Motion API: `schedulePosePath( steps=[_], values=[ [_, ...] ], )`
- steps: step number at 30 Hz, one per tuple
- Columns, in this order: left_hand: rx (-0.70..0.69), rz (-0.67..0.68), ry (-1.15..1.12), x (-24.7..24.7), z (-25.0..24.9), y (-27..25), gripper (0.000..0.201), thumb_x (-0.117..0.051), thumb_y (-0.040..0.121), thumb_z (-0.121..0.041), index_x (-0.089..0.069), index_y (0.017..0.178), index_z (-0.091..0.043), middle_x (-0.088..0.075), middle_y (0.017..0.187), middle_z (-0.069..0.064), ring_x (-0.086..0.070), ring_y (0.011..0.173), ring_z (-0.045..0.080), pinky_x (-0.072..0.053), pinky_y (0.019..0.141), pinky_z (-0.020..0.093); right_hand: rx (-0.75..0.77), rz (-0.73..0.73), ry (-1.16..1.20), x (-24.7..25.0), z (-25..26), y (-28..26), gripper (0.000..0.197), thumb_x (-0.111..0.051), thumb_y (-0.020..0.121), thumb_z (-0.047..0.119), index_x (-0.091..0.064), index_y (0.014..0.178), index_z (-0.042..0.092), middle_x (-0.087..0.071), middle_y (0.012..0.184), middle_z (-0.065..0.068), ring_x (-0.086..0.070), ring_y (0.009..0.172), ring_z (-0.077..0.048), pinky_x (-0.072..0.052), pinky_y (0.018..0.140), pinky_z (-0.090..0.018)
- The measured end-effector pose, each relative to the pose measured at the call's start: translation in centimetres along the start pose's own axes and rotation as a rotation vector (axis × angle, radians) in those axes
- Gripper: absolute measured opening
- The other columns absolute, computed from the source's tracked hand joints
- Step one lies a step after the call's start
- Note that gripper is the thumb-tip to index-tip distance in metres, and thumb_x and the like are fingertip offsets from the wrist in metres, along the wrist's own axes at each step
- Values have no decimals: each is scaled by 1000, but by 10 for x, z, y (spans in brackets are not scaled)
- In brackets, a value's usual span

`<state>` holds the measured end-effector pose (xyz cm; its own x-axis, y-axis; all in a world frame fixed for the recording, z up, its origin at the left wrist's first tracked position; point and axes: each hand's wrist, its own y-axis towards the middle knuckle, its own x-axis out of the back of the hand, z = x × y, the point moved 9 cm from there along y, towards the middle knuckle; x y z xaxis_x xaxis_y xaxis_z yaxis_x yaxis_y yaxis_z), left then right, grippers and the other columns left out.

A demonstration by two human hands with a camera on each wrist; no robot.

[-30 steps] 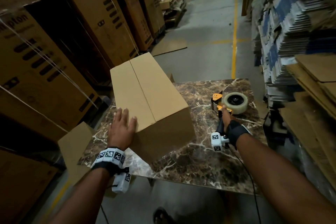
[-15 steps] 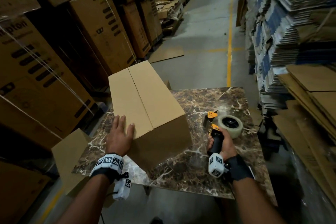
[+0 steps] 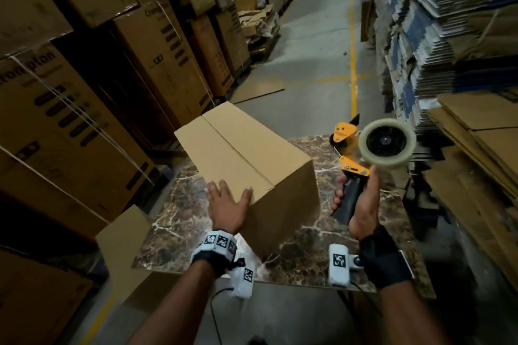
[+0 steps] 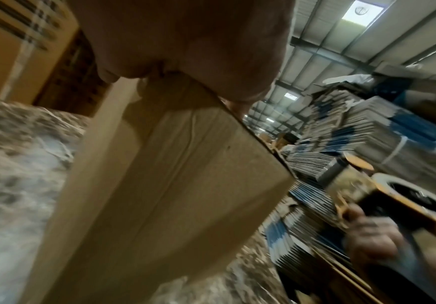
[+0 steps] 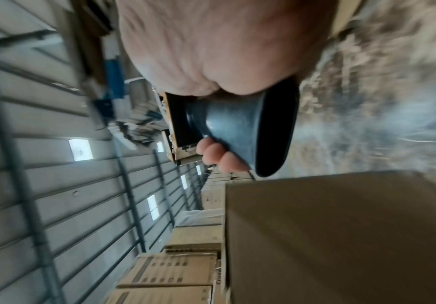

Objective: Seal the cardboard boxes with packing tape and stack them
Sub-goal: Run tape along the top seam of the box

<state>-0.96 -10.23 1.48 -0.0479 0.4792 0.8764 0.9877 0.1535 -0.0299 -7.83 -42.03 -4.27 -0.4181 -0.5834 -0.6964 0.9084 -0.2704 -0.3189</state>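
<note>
A plain cardboard box (image 3: pixel 252 159) with closed flaps and an untaped centre seam stands on the marble table (image 3: pixel 297 258). My left hand (image 3: pixel 228 202) lies flat with straight fingers on the box's near left corner; the left wrist view shows the box's side (image 4: pixel 175 185) under the palm. My right hand (image 3: pixel 358 204) grips the black handle of an orange tape dispenser (image 3: pixel 350 154), lifted off the table to the right of the box, with its clear tape roll (image 3: pixel 388 144) facing me. The right wrist view shows fingers (image 5: pixel 216 154) curled round the handle (image 5: pixel 237 127).
Tall stacks of printed cartons (image 3: pixel 84 109) line the left. Piles of flattened cartons (image 3: pixel 437 36) and brown cardboard sheets (image 3: pixel 482 143) stand at the right. A flat cardboard piece (image 3: pixel 123 235) leans at the table's left edge. An aisle with a yellow line (image 3: pixel 353 75) runs ahead.
My right hand took hold of the tape dispenser on the table and raised it into the air, roll turned toward me. The left hand stayed on the box.
</note>
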Motion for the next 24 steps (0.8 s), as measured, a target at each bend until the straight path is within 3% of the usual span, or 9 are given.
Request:
schedulePosePath(
  steps=[4,7,9,12,15,17,19,21,24],
  values=[
    [-12,94,20,-19,-31,-15,93,-44,97,-70,-16,161,-10,6,170,18,1,156,41,-11,124,57,102,81,-63,-34,27,-12,73,-41,91,82,-69,99,15,-52,65,-5,-48,52,-21,-42,49,-27],
    [-81,-6,262,6,-43,-4,65,-39,98,-67,-50,134,-13,-38,146,16,-32,137,41,-31,112,58,181,110,-131,-51,45,-15,76,-46,88,82,-70,111,13,-57,72,-7,-51,59,-22,-42,53,-29],
    [-226,-95,351,21,-44,11,49,-39,100,-60,-57,114,-17,-49,122,8,-40,121,32,-35,103,51,216,136,-139,-66,54,-18,72,-43,92,76,-70,110,12,-58,72,-6,-53,60,-21,-44,54,-28],
    [-461,-166,342,32,-40,35,37,-44,102,-50,-58,90,-19,-48,95,0,-45,101,26,-34,88,43,239,189,-98,-93,58,-26,60,-37,100,64,-69,97,13,-56,71,-6,-52,62,-22,-45,58,-30],
    [-688,-174,337,35,-35,59,40,-42,101,-50,-57,81,-19,-46,87,-4,-43,90,21,-41,85,46,277,183,-93,-109,59,-26,56,-36,100,61,-67,91,14,-54,70,-7,-50,60,-22,-44,59,-31],
    [-773,-122,276,36,-33,75,39,-40,99,-53,-57,87,-20,-51,99,-3,-45,100,20,-43,90,46,302,146,-98,-115,62,-22,58,-37,95,63,-67,89,14,-53,67,-6,-48,57,-21,-42,55,-30],
    [-737,-19,228,29,-24,96,43,-43,99,-57,-58,109,-19,-52,130,1,-45,125,24,-38,105,44,332,110,-121,-119,65,-19,59,-36,93,65,-66,88,15,-52,65,-5,-46,54,-20,-40,52,-28],
    [-644,81,270,18,-8,117,68,-40,98,-67,-47,145,-19,-31,163,3,-26,151,24,-20,124,43,342,86,-140,-123,66,-18,60,-35,91,67,-65,89,15,-51,65,-4,-45,52,-18,-38,50,-27],
    [-651,127,322,14,1,138,94,-23,87,-86,-25,162,-28,-10,171,-3,-8,157,15,-3,127,41,355,61,-152,-127,66,-16,63,-35,88,69,-64,91,13,-50,65,-4,-43,51,-18,-37,50,-27]
  ],
)
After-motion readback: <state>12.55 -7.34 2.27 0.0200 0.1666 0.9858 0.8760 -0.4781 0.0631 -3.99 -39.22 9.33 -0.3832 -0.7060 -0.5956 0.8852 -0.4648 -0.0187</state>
